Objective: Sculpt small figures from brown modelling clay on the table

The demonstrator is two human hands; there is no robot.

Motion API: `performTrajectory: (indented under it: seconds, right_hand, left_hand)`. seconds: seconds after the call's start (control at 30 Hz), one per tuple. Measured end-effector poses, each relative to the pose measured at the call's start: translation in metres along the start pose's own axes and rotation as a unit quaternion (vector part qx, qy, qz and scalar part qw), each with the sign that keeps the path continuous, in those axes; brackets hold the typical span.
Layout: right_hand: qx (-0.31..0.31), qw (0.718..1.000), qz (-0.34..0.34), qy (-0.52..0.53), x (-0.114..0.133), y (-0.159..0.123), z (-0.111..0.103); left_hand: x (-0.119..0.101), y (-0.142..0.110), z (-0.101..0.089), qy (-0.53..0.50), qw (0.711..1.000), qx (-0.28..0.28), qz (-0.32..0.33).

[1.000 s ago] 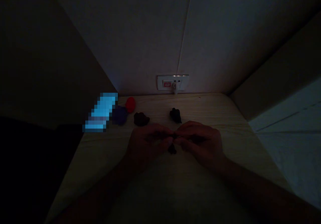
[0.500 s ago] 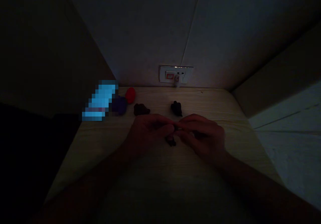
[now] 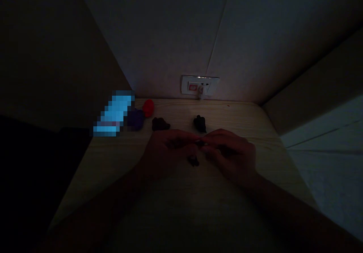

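In dim light my left hand and my right hand meet fingertip to fingertip above the table. Both are closed in a pinch on a small dark piece, apparently soft like modelling clay; fingers cover most of it. Just below the fingertips shows a small dark lump; I cannot tell whether it lies on the table or touches the left thumb. Beyond my right fingers lies a black lump. A dark brown lump sits behind my left hand.
Farther left, a purple lump and a red lump lie next to a bright pixelated rectangle. The wooden table meets a wall with a socket panel, a plug in it. A pale panel stands to the right.
The whole view has shifted a little, so the table sits higher in the picture. My fingertips have moved slightly around the small dark piece, still pinched. The lumps stay put.
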State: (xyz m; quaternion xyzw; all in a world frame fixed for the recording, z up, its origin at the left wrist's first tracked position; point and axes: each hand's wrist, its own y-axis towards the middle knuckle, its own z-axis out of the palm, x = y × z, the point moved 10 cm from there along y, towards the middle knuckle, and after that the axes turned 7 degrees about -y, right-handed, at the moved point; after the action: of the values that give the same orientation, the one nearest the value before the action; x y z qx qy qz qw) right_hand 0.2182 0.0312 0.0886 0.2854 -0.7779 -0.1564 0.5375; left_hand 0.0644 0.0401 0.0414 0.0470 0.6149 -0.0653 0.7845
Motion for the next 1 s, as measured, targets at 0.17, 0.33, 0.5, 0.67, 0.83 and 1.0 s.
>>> performTrajectory:
  seconds: [0.17,0.33,0.5,0.67,0.83,1.0]
  right_hand:
    - [-0.008,0.999,0.032,0.008,-0.006,-0.001,-0.001]
    - [-0.010,0.999,0.034,0.030,-0.007,-0.002,0.000]
    - [0.005,0.998,0.039,0.044,-0.008,-0.002,0.005]
    - [0.005,0.995,0.069,0.070,-0.013,-0.002,0.007]
    - [0.014,0.990,0.090,0.111,-0.017,-0.003,0.010]
    - [0.022,0.990,0.086,0.106,-0.015,-0.003,0.010]
  left_hand:
    - [-0.017,-0.006,-0.004,0.092,0.992,-0.027,0.079]
    - [-0.035,-0.014,0.002,0.201,0.962,-0.004,0.183]
    - [-0.043,-0.018,0.006,0.256,0.941,0.002,0.223]
    - [-0.046,-0.019,0.007,0.259,0.940,-0.003,0.222]
    - [-0.048,-0.021,0.006,0.258,0.937,-0.014,0.235]
    - [-0.048,-0.022,0.004,0.257,0.938,-0.016,0.231]
